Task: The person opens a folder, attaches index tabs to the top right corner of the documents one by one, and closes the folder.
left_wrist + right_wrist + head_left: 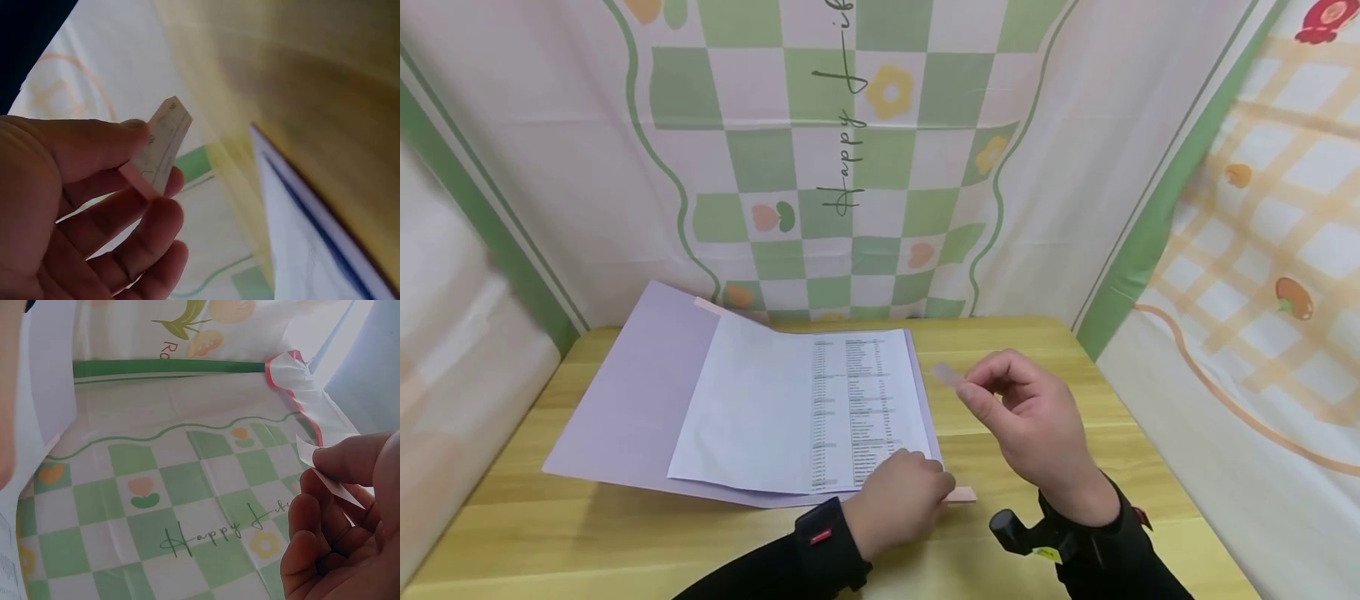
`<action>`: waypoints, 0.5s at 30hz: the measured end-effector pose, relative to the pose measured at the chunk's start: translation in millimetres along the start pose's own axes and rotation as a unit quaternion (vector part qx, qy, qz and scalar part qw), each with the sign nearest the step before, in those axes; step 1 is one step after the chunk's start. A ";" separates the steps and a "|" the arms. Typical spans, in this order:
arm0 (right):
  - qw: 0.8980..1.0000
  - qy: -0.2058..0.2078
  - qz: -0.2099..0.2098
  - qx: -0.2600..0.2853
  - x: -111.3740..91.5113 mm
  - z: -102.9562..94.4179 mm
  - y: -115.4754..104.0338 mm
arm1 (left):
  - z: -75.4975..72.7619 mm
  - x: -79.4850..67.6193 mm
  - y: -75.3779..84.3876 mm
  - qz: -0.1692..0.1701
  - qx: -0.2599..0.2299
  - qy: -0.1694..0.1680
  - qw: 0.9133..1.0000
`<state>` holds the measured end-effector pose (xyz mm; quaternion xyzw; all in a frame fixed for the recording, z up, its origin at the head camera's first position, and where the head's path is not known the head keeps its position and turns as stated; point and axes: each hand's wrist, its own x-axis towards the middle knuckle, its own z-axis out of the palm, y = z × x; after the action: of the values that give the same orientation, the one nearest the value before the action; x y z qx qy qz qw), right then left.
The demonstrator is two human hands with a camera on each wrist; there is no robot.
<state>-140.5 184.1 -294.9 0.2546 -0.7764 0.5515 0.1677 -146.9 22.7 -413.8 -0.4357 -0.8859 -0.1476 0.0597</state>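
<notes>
Left of both hands, an open lilac folder (617,400) rests on the yellow wood-grain worktop (505,550). In it, white paper sheets (745,408) with printed columns reach to the left hand (898,500), which pinches a small, flat, pink-edged pad (164,144) between thumb and fingers; its end juts towards the right. Farther right, a thin, pale slip (946,374) points left from the right hand (1033,417), pinched between thumb and forefinger, apart from the sheets.

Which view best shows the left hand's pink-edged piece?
Left wrist: the pink-edged piece appears close up, one broad face showing. The head view shows only its end beyond the left hand; the right wrist view misses it.
</notes>
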 end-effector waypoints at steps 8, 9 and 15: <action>1.000 0.006 0.002 -0.015 -1.2 -4.4 -1.9 | 17.7 6.5 11.5 -0.009 0.002 -0.069 0.998; 1.000 0.006 0.000 -0.015 -1.3 -4.7 -1.8 | 19.3 7.1 12.7 -0.003 0.008 -0.068 0.998; 1.000 0.006 -0.004 -0.002 -1.7 -5.9 -1.8 | 25.5 9.7 18.2 0.025 0.021 -0.076 0.997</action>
<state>-138.2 189.6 -292.5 0.2538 -0.7757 0.5506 0.1750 -137.9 48.5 -432.0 -0.4660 -0.8798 -0.0939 0.0050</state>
